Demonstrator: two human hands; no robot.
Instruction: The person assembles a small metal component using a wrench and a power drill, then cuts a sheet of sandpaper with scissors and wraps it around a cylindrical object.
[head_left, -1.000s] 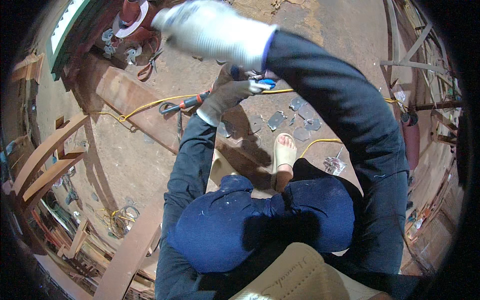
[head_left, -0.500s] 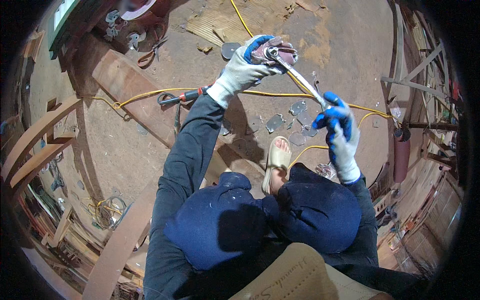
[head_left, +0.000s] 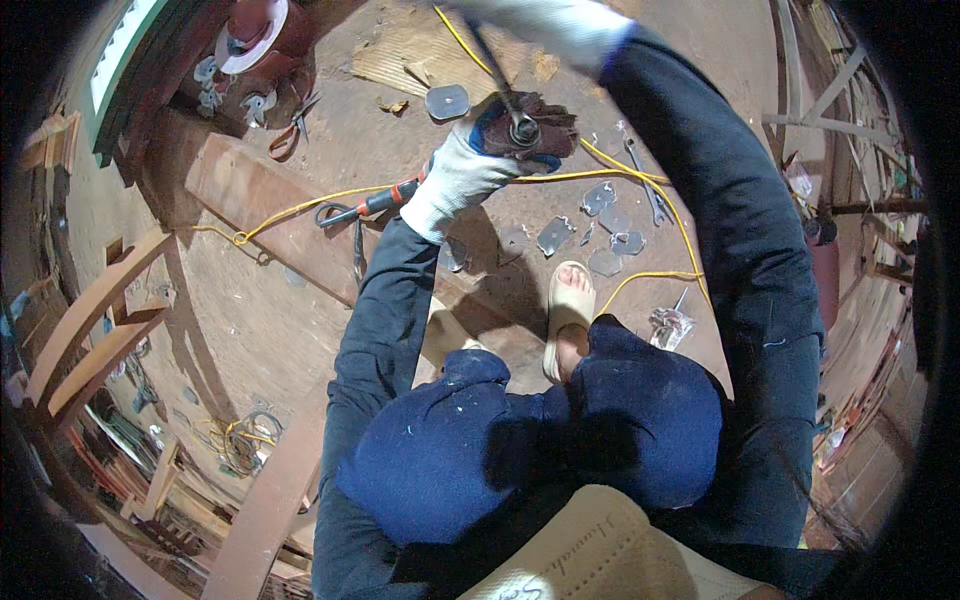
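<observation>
My left hand, in a white glove with a blue palm, grips a dark reddish-brown sanding flap wheel above the floor. The ring end of a wrench sits on the fastener at the wheel's centre, and its shaft points up toward the far edge. At the wrench's outer end is my gloved right hand, closed on it; the picture's upper edge cuts off part of this hand, and motion blurs it. My right arm reaches far forward. Below my left wrist lies a red and black power tool.
Thin grey plates lie scattered before my sandalled foot. A second wrench rests beside a yellow cord crossing the floor. Orange-handled scissors lie far left, near a wooden board. Curved wooden pieces stand at left.
My right hand has swung from the near right to the far edge, turning the wrench's shaft with it. My left hand still holds the flap wheel, slightly nearer and further left.
</observation>
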